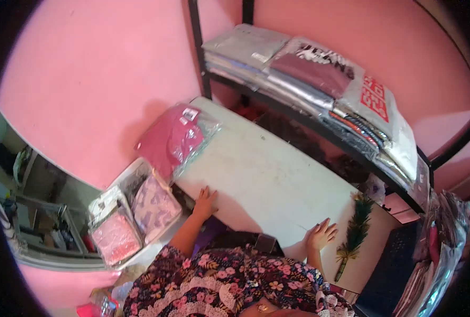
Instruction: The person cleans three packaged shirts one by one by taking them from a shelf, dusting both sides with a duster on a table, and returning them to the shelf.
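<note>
My left hand (pixel 206 204) rests at the front edge of the pale tabletop (pixel 256 169), its fingers spread and nothing in them. Farther right, my right hand (pixel 322 235) lies on the same surface, open, with fingers apart. Beside it is a dark green feathery piece with a thin handle (pixel 357 224), which I am not touching. A pink folded garment in a clear plastic bag (pixel 174 137) sits at the tabletop's far left corner, beyond my left hand.
A black-framed shelf (pixel 298 105) behind the table holds stacks of bagged clothes (pixel 319 66). To the left stands a white bin (pixel 177 206) with bagged pink and purple-patterned items. On the right are a dark blue box-like object (pixel 385 269) and more plastic-wrapped goods (pixel 446 243).
</note>
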Tool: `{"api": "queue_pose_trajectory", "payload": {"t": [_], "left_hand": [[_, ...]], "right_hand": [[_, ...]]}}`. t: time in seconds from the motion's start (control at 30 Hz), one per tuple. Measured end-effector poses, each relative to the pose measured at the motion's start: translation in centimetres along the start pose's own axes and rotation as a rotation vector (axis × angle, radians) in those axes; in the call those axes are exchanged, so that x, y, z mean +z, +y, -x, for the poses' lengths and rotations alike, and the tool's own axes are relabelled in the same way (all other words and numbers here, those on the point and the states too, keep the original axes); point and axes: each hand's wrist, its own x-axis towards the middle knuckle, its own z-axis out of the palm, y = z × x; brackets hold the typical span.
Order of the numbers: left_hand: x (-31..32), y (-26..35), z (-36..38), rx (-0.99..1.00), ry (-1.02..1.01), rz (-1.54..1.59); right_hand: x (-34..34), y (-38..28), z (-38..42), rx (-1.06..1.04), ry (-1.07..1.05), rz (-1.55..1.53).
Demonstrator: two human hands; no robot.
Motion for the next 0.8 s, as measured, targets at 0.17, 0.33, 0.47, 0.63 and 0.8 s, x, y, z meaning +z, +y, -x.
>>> {"api": "queue_pose_trajectory", "payload": {"t": [0.17,0.33,0.47,0.63,0.8], "left_hand": [[0.2,-0.3,-0.1,0.028,0.035,0.011],[-1.5,0.0,0.1,0.022,-0.024,0.008],[-4.6,-1.9,-1.0,0.099,0.058,0.64],[-11.9,-7.5,-2.0,0.084,0.552,0.844],[-13.8,-19.8,-4.5,-0.414,0.955,0.969]], "right_hand": [[0.0,0.5,0.0,-0.022,0.017,0.004],[-0.1,1.0,0.4,-0.114,0.029,-0.083],[-0.4,0.9,0.8,-0.08,-0.059,-0.088],[0.2,-0.9,2.0,0.004,-0.048,-0.073],[0.2,-4.1,3.3,0.123,-0.087,-0.026]]}}
